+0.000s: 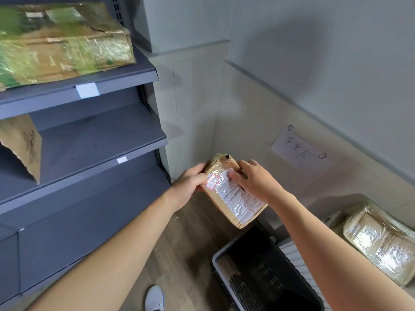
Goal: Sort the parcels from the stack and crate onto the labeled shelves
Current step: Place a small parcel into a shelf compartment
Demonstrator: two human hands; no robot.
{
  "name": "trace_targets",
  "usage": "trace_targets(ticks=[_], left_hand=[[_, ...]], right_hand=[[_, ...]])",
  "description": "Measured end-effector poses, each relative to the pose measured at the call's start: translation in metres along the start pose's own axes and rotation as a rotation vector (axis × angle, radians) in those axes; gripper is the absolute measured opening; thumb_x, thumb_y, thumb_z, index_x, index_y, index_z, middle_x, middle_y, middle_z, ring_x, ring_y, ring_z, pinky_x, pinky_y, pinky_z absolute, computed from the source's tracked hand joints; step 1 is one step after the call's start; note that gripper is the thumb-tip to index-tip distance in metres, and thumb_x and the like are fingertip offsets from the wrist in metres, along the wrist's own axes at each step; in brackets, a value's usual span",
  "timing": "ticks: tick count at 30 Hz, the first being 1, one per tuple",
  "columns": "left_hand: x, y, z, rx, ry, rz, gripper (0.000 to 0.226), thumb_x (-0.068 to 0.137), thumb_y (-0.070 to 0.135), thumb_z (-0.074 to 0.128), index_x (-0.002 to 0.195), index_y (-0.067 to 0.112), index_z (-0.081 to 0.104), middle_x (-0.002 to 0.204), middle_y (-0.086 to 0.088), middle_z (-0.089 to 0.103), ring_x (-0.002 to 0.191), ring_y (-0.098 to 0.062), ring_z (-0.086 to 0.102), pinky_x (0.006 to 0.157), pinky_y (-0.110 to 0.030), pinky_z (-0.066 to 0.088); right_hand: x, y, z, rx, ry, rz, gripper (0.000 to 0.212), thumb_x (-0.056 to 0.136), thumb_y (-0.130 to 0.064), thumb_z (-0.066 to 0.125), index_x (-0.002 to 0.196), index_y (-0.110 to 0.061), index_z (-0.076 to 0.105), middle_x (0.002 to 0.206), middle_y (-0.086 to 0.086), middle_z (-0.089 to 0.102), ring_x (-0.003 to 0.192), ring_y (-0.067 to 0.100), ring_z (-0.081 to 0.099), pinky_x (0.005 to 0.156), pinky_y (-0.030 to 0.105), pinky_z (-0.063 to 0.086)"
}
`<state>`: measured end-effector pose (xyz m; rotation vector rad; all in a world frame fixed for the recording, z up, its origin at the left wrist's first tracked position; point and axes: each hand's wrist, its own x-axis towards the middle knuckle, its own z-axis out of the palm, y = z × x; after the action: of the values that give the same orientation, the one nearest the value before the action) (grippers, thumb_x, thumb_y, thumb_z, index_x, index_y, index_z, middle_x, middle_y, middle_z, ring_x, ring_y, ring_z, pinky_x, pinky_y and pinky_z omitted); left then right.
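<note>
A parcel sorting room: dark grey metal shelving (89, 140) at left bears white label tags (88, 90) and a tape-wrapped brown cardboard parcel (62, 41); a handwritten white paper sign (298, 149) marks the wall at right; a black slatted plastic crate (265, 270) stands below.

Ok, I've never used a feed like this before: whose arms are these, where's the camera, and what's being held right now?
There is no machine here: a person works with bare hands, and the single picture comes from a camera worn on their head, looking forward and down. That is why both forearms reach in from the bottom. The left hand and right hand together grip a small brown parcel with a printed label, held in the air near the black crate on the floor. To the left stand the grey shelves with white tags on their front edges; a large taped carton lies on the upper one. Another wrapped parcel lies at the right, and a handwritten paper sign is stuck to the wall.
</note>
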<state>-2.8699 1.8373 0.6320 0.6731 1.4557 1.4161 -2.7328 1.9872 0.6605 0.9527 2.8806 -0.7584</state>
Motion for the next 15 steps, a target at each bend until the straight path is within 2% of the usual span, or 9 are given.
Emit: trace_targets(ticks=[7,9,11,15], left_hand=[[0.003,0.001,-0.007,0.015,0.008,0.074,0.056,0.071,0.011,0.051,0.125,0.023,0.062,0.116,-0.006,0.07,0.109,-0.019,0.063,0.094,-0.032,0.047],[0.004,0.001,-0.009,-0.014,0.076,0.088,0.053,0.067,0.015,0.06,0.118,0.027,0.065,0.113,-0.003,0.072,0.11,-0.017,0.064,0.1,-0.033,0.046],[0.006,0.002,-0.01,-0.066,0.165,0.092,0.052,0.064,0.016,0.066,0.114,0.026,0.065,0.114,-0.005,0.071,0.113,-0.021,0.062,0.108,-0.04,0.043],[0.006,0.004,-0.011,-0.084,0.212,0.103,0.055,0.068,0.014,0.064,0.122,0.016,0.061,0.114,-0.007,0.07,0.114,-0.023,0.062,0.11,-0.046,0.041]], right_hand=[[-0.002,-0.006,0.003,-0.022,0.072,-0.021,0.034,0.1,-0.048,0.041,0.104,-0.018,0.056,0.104,0.002,0.049,0.082,0.02,0.057,0.074,0.031,0.046],[-0.003,-0.007,0.005,0.005,0.121,0.001,0.032,0.1,-0.047,0.043,0.099,-0.018,0.056,0.104,0.001,0.049,0.081,0.022,0.058,0.075,0.034,0.047],[-0.005,-0.008,0.008,0.033,0.178,0.02,0.029,0.1,-0.046,0.045,0.091,-0.019,0.051,0.103,0.001,0.048,0.077,0.023,0.057,0.071,0.032,0.044],[-0.005,-0.014,0.011,0.031,0.247,0.026,0.028,0.1,-0.044,0.046,0.088,-0.019,0.047,0.102,0.0,0.046,0.074,0.021,0.053,0.067,0.029,0.038]])
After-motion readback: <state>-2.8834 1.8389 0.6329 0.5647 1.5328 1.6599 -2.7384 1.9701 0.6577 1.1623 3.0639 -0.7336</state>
